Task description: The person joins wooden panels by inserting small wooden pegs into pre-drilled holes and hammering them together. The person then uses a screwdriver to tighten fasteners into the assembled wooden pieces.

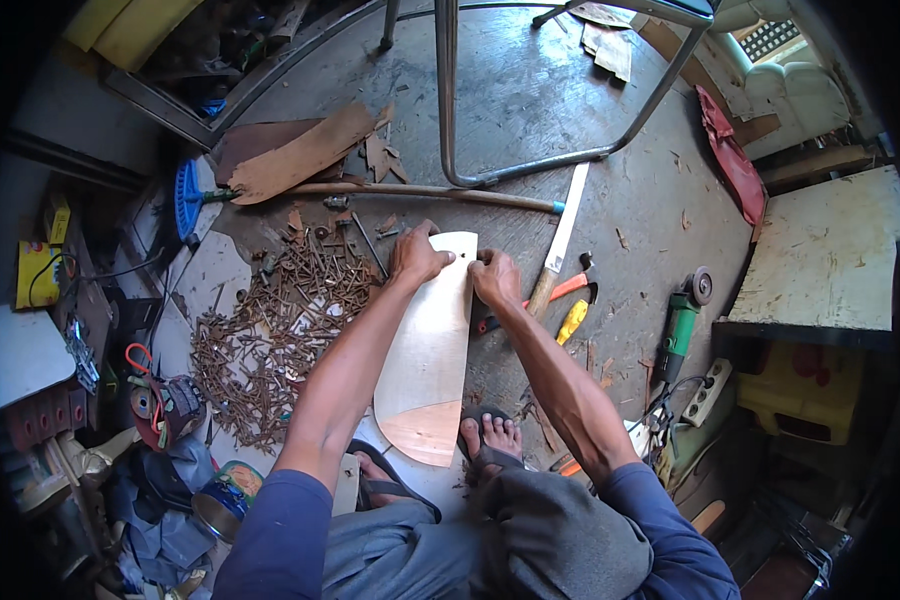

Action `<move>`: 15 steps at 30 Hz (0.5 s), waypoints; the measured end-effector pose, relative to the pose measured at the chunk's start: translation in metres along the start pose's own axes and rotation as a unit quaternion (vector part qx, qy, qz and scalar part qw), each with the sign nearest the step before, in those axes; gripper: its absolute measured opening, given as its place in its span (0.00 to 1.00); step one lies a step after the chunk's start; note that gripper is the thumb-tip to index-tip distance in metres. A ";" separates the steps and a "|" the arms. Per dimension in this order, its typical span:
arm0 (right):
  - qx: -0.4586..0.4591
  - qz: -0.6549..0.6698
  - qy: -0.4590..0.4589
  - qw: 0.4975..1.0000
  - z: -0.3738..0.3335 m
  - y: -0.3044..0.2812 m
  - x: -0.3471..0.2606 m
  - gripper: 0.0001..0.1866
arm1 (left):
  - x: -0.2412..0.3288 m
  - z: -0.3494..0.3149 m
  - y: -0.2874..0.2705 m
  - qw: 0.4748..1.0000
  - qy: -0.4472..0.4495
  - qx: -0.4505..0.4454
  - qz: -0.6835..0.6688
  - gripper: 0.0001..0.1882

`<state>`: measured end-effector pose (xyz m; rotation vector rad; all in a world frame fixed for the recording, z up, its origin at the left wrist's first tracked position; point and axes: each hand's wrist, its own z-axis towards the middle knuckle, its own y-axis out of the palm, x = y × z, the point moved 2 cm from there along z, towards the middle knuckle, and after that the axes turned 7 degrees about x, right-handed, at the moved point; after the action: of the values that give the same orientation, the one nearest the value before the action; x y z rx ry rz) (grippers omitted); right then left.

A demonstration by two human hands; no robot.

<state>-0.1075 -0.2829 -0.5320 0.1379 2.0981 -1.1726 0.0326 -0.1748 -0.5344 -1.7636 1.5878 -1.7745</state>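
A long pale wooden board (pixel 423 345) with a rounded near end and a small dark hole by its far end slants between my feet. A pinker wood section with a curved border shows at its near end. My left hand (pixel 419 257) is closed on the far left edge, its thumb on the top face. My right hand (pixel 496 279) grips the far right edge, next to the hole, fingers curled. Just beyond my right hand lies a long-bladed tool (pixel 570 222) with a wooden handle, beside an orange-handled hammer (pixel 568 287) and a yellow-handled screwdriver (pixel 572 322).
Rusty screws and nails (pixel 260 345) are heaped left of the board. A blue-headed broom (pixel 187 200) lies beyond them. Metal chair legs (pixel 448 110) stand at the back. At right are a green angle grinder (pixel 678 335), a power strip (pixel 708 393) and a worn cabinet (pixel 820 260).
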 end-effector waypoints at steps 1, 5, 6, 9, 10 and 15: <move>0.034 -0.022 -0.040 0.998 -0.007 -0.005 0.003 0.22 | -0.005 0.002 -0.002 1.000 0.008 -0.008 -0.013 0.28; 0.107 -0.072 -0.177 0.976 -0.038 -0.036 0.053 0.16 | -0.008 -0.010 0.003 0.999 -0.007 -0.027 -0.017 0.29; 0.104 -0.071 -0.209 0.970 -0.041 -0.042 0.067 0.13 | -0.008 -0.012 0.003 0.999 -0.024 -0.033 -0.008 0.29; 0.098 -0.112 -0.151 0.977 -0.065 -0.074 0.095 0.10 | 0.002 -0.042 -0.021 0.996 -0.059 -0.067 -0.004 0.28; 0.105 -0.133 -0.121 0.978 -0.068 -0.079 0.110 0.10 | 0.000 -0.048 -0.029 0.994 -0.072 -0.081 0.000 0.28; 0.076 -0.094 -0.104 0.987 -0.077 -0.087 0.107 0.12 | -0.032 -0.067 -0.036 0.977 -0.102 -0.129 -0.137 0.26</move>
<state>-0.2637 -0.2995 -0.5130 -0.1099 1.8699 -1.3954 0.0069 -0.1002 -0.5090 -2.3007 1.6136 -1.4767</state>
